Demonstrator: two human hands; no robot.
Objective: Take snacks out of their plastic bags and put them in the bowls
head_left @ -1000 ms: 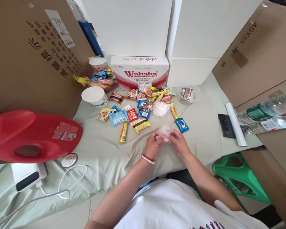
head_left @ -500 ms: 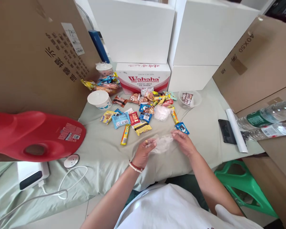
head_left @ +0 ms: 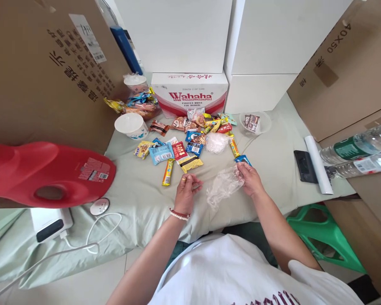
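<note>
My right hand [head_left: 250,179] pinches the top of a thin clear plastic bag [head_left: 222,186], which hangs down and to the left over the green cloth [head_left: 139,199]. My left hand [head_left: 186,194] hovers just left of the bag with fingers loosely curled and nothing in them; a beaded bracelet sits on its wrist. Just beyond both hands lies a spread of several small snack packets [head_left: 178,152], among them a blue packet [head_left: 242,159] next to my right fingers and a yellow bar [head_left: 168,172]. A crumpled clear bag [head_left: 216,142] lies among them.
A white paper cup [head_left: 131,126], a clear bowl [head_left: 253,123] with packets and a Wahaha box [head_left: 189,94] stand behind the snacks. A red jug [head_left: 47,173] lies at left above a white charger [head_left: 51,223] with cable. Cardboard boxes, water bottles [head_left: 355,148], a dark phone [head_left: 303,166] and a green stool [head_left: 324,237] stand around.
The crumpled bag was held between both hands; my left hand has let go and drawn left, and my right hand has lifted the bag so it hangs stretched out.
</note>
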